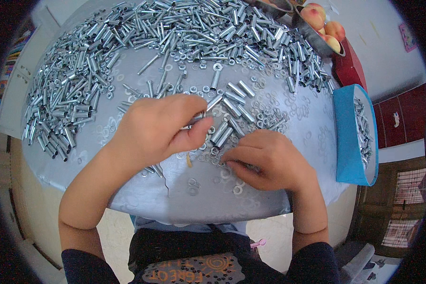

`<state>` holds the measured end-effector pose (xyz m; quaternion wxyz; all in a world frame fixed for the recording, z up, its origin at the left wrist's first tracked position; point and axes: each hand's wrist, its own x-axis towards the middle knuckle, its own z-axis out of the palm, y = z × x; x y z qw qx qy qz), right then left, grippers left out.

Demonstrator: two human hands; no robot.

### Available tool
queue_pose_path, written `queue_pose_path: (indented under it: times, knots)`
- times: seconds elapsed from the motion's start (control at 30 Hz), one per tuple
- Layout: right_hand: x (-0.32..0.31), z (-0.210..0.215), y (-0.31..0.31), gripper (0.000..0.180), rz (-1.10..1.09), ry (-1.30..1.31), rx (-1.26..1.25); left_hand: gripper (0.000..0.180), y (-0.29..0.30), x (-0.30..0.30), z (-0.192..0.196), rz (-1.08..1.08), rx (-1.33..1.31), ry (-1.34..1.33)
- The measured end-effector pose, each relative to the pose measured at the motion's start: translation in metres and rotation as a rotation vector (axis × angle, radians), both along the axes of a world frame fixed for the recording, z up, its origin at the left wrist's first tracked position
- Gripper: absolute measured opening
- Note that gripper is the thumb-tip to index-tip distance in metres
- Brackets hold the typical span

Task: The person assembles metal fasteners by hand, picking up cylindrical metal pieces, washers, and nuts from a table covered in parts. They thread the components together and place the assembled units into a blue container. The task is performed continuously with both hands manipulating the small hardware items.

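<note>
My left hand (163, 127) is closed over the middle of the table, thumb and index finger pinching a silver metal bolt (197, 118). Most of its length is hidden by the fingers. To the right and nearer to me, my right hand (272, 160) hangs low over the tabletop, its fingertips pressed together beside flat washers (208, 154). Whatever those fingers hold is hidden. Between the hands lie several short metal sleeves (221, 136), with more washers around them. A thin wire-like strip (164, 182) lies below my left wrist.
A wide heap of bolts, sleeves and nuts (189, 28) arcs across the far and left side of the grey table (142, 196). At the right edge stands a blue fabric bin (348, 137) containing metal parts. Metal bowls (307, 35) with peaches (313, 16) sit at the far right.
</note>
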<state>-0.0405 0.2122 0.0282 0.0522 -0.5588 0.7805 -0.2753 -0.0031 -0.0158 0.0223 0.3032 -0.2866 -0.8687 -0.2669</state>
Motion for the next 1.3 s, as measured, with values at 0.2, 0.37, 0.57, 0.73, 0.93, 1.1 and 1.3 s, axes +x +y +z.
queue_pose_path:
  times: [0.2, 0.37, 0.57, 0.73, 0.93, 1.1, 1.3]
  knots:
    - [-0.004, -0.001, -0.004, 0.014, -0.012, -0.007, 0.003, 0.019, -0.003, 0.002, 0.001, 0.097, 0.150, -0.117]
    - [-0.003, -0.009, -0.016, 0.026, 0.025, 0.070, -0.089, 0.017, -0.003, 0.000, 0.003, 0.038, 0.115, -0.028]
    - [0.006, -0.017, -0.038, 0.044, -0.033, 0.222, -0.012, 0.021, -0.007, 0.003, 0.005, 0.038, 0.109, -0.167]
    - [0.009, -0.016, -0.040, 0.046, -0.078, 0.206, 0.071, 0.021, -0.006, 0.003, 0.000, 0.047, 0.102, -0.157]
    - [0.013, -0.019, -0.040, 0.037, -0.142, 0.180, 0.078, 0.020, -0.001, 0.006, -0.003, 0.006, 0.163, -0.197]
    - [0.012, -0.023, -0.037, 0.034, -0.170, 0.163, 0.064, 0.020, 0.004, 0.007, -0.007, 0.000, 0.149, -0.212]
    - [0.006, -0.020, -0.028, 0.037, -0.278, -0.093, 0.036, 0.021, 0.006, 0.005, -0.009, 0.003, 0.115, -0.248]
